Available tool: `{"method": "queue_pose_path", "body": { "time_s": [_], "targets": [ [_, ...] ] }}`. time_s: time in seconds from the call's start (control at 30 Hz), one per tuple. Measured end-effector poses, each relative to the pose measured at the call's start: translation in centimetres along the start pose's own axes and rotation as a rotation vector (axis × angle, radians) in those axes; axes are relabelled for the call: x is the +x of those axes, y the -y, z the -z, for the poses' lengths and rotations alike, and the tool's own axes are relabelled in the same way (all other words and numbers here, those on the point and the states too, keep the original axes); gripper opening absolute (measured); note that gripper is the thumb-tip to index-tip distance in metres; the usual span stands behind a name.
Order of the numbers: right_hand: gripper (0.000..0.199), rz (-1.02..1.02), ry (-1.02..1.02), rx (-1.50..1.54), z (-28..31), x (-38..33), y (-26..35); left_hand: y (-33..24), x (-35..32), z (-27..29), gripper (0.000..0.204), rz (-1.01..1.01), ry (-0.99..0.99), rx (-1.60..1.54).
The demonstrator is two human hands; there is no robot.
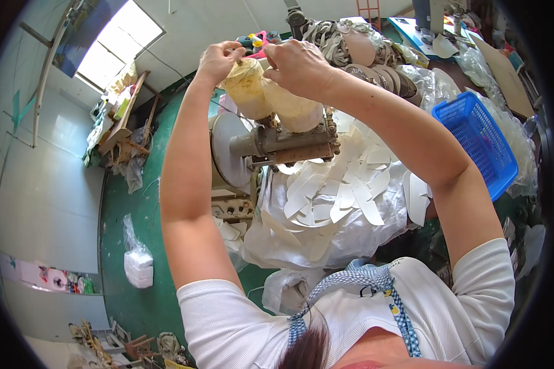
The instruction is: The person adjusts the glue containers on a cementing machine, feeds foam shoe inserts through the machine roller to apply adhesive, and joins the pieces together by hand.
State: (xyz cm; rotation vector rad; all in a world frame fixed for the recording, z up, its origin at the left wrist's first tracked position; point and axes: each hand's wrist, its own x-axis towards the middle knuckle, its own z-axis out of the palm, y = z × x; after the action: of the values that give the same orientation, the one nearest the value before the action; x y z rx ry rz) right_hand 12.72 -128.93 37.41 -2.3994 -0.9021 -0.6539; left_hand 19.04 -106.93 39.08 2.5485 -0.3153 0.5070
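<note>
Two yellowed, translucent plastic containers stand side by side on top of a metal machine (283,144). My left hand (218,61) reaches up to the top of the left container (247,92), fingers bent and pinched near its upper edge. Over the top of the right container (295,109) my right hand (298,66) is closed, with thumb and forefinger drawn together. What either pinch holds is too small or hidden to make out. Beneath the machine, a heap of white curved cut pieces (335,190) lies on a white plastic sheet (264,246).
A blue plastic basket (477,144) stands to the right, beside clear plastic bags. Behind the machine are stacked brownish pieces (388,80) and grey strips (326,40). A round pale disc (228,150) sits at the machine's left. On the green floor lies a bagged white bundle (138,267).
</note>
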Motion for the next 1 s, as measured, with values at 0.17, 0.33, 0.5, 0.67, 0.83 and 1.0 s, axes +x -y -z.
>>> {"method": "queue_pose_path", "body": {
  "time_s": [0.17,0.33,0.5,0.67,0.83,1.0],
  "targets": [
    [0.032,-0.018,0.1,-0.069,-0.6,1.9,0.1,0.6,2.0,0.2,0.021,-0.072,0.189,0.242],
    [0.023,0.123,0.172,-0.045,-0.8,3.5,-0.4,2.7,2.5,-0.2,0.014,-0.217,0.155,0.213],
    [0.015,0.26,0.237,0.074,-0.6,4.2,-2.4,2.6,3.1,-1.2,0.018,-0.148,0.128,0.133],
    [0.008,0.435,0.411,0.131,-0.5,5.4,-4.2,2.8,3.5,-1.8,0.023,-0.254,0.081,0.29],
    [0.007,0.628,0.466,0.195,0.1,5.7,-5.4,1.0,4.2,-3.1,0.04,-0.241,0.124,0.775],
    [0.02,0.302,0.431,-0.022,2.5,4.9,-5.2,-1.2,7.1,-3.8,0.044,-0.091,0.294,0.826]
  ]
}}
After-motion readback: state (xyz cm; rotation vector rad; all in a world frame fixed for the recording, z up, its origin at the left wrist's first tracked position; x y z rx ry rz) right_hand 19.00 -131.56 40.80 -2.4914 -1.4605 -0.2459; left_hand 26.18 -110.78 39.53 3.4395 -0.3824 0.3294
